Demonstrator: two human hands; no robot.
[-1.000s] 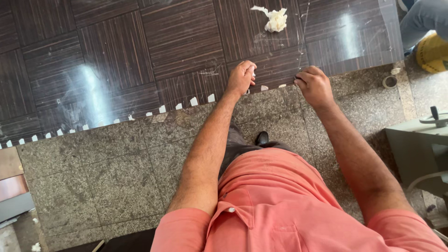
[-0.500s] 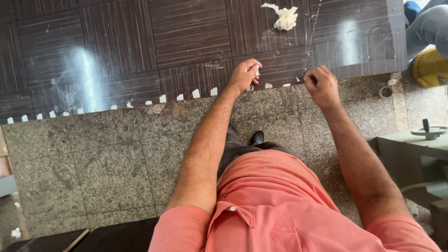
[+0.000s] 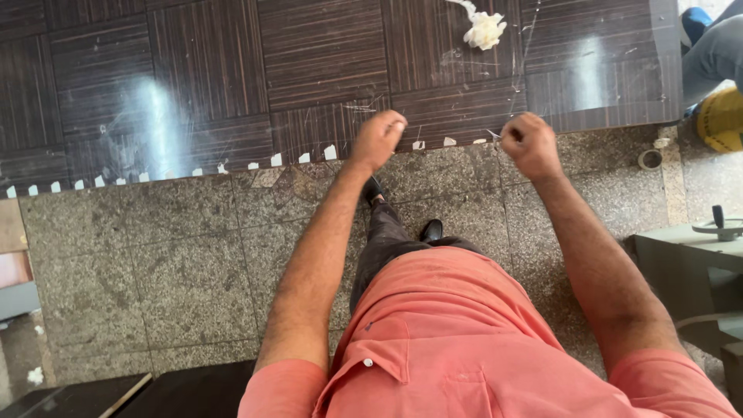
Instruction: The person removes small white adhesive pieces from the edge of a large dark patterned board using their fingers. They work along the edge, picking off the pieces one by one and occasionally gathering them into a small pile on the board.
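Right hand (image 3: 531, 145) up front, curled into a loose fist, and pinched at its fingertips there's one small pale sliver (image 3: 494, 135), thin and pointed, too small to say what it is. It sits just above the line where the dark tiled floor (image 3: 325, 54) meets the grey stone paving (image 3: 155, 255). Left hand (image 3: 378, 139) is level with it, also closed into a fist with knuckles toward the seam; whether anything is inside that fist I cannot tell. Both arms are stretched straight out and down, bare forearms, nearly parallel, the two hands near each other but apart.

Along the seam runs a row of small white spacers (image 3: 330, 152), roughly a dozen and a half showing, set upright in the joint; the left hand hovers just beside one of them. Below the hands, two black shoes (image 3: 432, 230) on the stone, and the person's salmon shirt (image 3: 464, 333) filling the foreground. Further out on the dark tiles, one crumpled white rag (image 3: 484, 29). At the right edge, one roll of tape (image 3: 649, 159) on the stone and another person's leg in jeans (image 3: 716, 54).
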